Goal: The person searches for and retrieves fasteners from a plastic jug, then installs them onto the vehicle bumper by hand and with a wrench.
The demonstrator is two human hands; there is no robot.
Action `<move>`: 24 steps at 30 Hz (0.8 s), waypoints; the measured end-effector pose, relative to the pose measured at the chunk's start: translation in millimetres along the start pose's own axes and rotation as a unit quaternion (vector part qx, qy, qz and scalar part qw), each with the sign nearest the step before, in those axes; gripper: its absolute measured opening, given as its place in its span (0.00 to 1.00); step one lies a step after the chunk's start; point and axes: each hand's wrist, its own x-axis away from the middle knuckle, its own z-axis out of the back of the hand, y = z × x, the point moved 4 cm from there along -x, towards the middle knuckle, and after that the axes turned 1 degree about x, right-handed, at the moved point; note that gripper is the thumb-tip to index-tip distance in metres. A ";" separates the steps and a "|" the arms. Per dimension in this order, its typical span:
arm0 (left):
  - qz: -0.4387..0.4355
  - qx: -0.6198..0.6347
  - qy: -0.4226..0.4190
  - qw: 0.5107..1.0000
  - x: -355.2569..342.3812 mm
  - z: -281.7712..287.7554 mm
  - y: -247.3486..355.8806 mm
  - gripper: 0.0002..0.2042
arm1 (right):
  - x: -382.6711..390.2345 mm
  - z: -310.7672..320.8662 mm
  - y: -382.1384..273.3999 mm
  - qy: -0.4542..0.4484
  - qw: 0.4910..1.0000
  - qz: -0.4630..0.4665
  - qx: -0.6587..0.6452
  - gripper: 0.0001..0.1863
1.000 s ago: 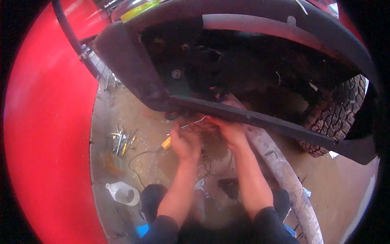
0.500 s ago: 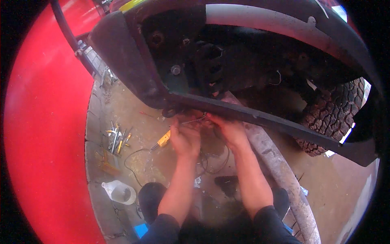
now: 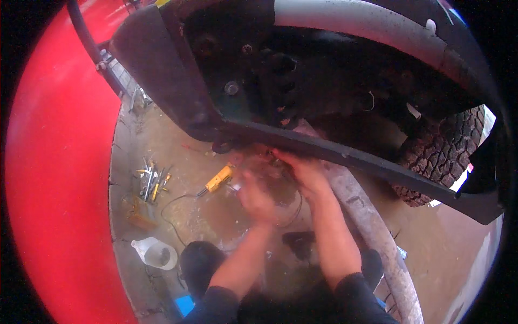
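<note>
My right hand (image 3: 306,174) reaches up under the lower edge of a dark vehicle bumper (image 3: 302,139). Its fingertips are closed together on something small and dark that I cannot make out. Smeared by motion, my left hand (image 3: 254,198) is below and to the left of it, and its fingers cannot be read. Just left of that hand is a yellow corded tool (image 3: 219,178) with a cable trailing toward my knee. The hand appears apart from the tool. Under the bumper's edge hangs a dark loop (image 3: 220,147).
A treaded tyre (image 3: 442,156) stands at the right, with a long pale pipe (image 3: 367,216) running below. Several hand tools (image 3: 152,181) lie on the floor at the left, above a cut translucent jug (image 3: 156,254). A red curved panel (image 3: 59,178) fills the far left.
My left hand has dropped down and right from the bumper's edge, exposing more of the yellow tool. The grey wire near its fingers no longer shows clearly. My right hand stays put.
</note>
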 end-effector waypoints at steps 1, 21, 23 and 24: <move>0.116 0.149 0.051 0.981 -6.3 6.4 -9.2 0.15 | -0.4 -1.5 -0.7 -0.013 1.000 0.012 -0.012 0.17; -0.281 -0.217 -0.096 0.930 12.9 -17.5 7.8 0.16 | -8.4 2.0 -2.9 -0.063 0.989 0.096 0.096 0.19; -0.267 -0.202 -0.112 0.935 19.0 -23.4 9.2 0.18 | -8.4 3.0 0.3 -0.048 0.989 0.105 0.093 0.17; -0.290 -0.198 -0.109 0.930 18.7 -23.4 12.2 0.18 | -8.7 6.1 2.7 -0.008 0.991 0.094 0.096 0.16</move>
